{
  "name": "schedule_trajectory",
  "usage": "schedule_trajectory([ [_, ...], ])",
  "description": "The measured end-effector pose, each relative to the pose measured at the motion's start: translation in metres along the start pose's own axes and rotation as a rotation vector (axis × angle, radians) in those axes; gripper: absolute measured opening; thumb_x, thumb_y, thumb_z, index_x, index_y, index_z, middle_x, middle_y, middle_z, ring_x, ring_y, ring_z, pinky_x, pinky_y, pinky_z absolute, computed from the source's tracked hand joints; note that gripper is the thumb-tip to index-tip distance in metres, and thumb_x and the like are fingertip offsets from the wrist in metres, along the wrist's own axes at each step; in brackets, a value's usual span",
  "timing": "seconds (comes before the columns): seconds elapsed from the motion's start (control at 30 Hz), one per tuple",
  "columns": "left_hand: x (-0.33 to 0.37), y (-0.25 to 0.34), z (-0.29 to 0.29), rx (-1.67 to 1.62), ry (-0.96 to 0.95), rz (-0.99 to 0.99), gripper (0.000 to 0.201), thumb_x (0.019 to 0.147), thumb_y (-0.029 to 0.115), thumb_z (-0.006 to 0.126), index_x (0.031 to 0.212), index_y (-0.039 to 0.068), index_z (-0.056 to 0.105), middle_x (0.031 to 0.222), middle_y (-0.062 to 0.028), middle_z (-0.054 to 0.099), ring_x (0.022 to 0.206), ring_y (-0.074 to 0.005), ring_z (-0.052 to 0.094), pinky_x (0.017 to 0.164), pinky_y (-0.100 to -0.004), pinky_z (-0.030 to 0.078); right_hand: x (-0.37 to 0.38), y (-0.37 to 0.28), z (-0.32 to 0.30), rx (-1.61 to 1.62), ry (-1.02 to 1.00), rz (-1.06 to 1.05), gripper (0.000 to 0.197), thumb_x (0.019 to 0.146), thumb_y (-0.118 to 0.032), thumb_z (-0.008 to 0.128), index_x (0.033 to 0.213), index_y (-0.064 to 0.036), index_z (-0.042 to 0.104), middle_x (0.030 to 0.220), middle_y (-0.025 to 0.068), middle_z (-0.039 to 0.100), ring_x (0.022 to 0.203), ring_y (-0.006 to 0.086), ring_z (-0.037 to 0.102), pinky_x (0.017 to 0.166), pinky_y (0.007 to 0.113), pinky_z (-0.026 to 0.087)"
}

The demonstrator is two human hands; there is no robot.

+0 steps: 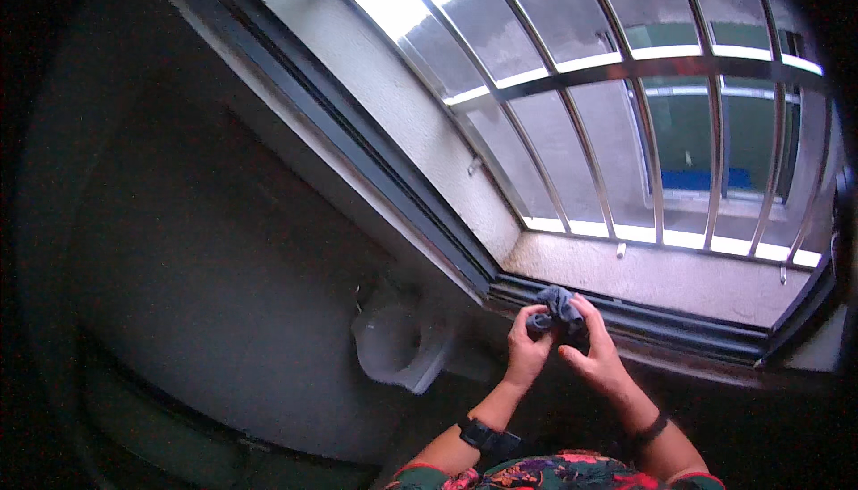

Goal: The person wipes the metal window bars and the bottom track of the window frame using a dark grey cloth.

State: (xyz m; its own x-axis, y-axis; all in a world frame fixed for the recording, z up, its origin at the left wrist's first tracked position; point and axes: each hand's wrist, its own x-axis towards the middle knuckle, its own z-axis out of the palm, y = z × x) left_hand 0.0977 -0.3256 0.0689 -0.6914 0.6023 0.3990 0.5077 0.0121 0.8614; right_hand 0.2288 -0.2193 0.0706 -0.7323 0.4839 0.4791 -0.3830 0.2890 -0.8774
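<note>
A barred metal window grille (626, 70) is spanning the opening above a dark sliding-window track (661, 320). Just over that track, the left hand (527, 347) and right hand (594, 351) are both gripping a bunched grey cloth (556, 305) between them.

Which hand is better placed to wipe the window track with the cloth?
Probably the right hand: it sits closer to the window track and already shares the grey cloth with the left hand.
</note>
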Motion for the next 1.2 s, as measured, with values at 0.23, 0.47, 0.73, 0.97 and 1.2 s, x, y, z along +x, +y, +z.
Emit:
schedule_trajectory([
  [0.23,0.021,0.026,-0.012,0.069,0.119,0.202,0.052,0.071,0.004,0.076,0.119,0.008,0.057,0.108,-0.0114,0.064,0.100,-0.0272,0.063,0.091,-0.0364,0.049,0.029,-0.006,0.015,-0.279,0.050,-0.095,0.050,0.080,-0.015,0.073,0.124,-0.0018,0.053,0.143,0.0267,0.040,0.133,0.0414,0.041,0.109,0.043,0.034],
  [0.47,0.050,0.009,-0.061,0.081,0.065,0.225,0.040,0.066,-0.003,0.074,0.103,0.005,0.063,0.098,-0.0096,0.068,0.094,-0.0220,0.065,0.086,-0.0334,0.050,0.072,-0.034,0.041,-0.278,-0.179,-0.269,0.083,0.072,-0.007,0.078,0.144,-0.0066,0.036,0.139,0.0232,0.045,0.130,0.0393,0.044,0.109,0.042,0.037],
  [0.73,0.081,0.029,-0.098,-0.130,0.075,0.087,0.029,0.074,-0.004,0.075,0.096,0.004,0.059,0.087,0.0014,0.061,0.084,-0.0070,0.054,0.078,-0.0264,0.049,0.129,-0.048,0.080,-0.521,-0.079,-0.501,0.059,0.071,-0.007,0.076,0.125,-0.0061,0.052,0.124,0.0200,0.053,0.106,0.0399,0.056,0.090,0.045,0.049],
  [0.97,0.086,0.023,-0.122,-0.560,-0.105,0.052,0.068,0.084,-0.002,0.067,0.144,0.008,0.036,0.132,-0.0125,0.054,0.120,-0.0218,0.054,0.099,-0.0337,0.045,0.196,-0.062,0.089,-0.329,0.059,-0.547,0.033,0.070,0.000,0.074,0.100,-0.0055,0.063,0.093,0.0131,0.063,0.087,0.0310,0.064,0.074,0.037,0.052],
  [1.2,0.079,-0.002,-0.145,-0.586,-0.086,-0.005,0.070,0.086,0.008,0.066,0.146,0.007,0.031,0.137,-0.0199,0.048,0.122,-0.0277,0.052,0.098,-0.0374,0.045,0.326,-0.132,0.113,-0.193,0.139,-0.663,0.026,0.085,-0.001,0.070,0.110,-0.0047,0.062,0.105,0.0101,0.064,0.086,0.0173,0.067,0.072,0.029,0.058],
])
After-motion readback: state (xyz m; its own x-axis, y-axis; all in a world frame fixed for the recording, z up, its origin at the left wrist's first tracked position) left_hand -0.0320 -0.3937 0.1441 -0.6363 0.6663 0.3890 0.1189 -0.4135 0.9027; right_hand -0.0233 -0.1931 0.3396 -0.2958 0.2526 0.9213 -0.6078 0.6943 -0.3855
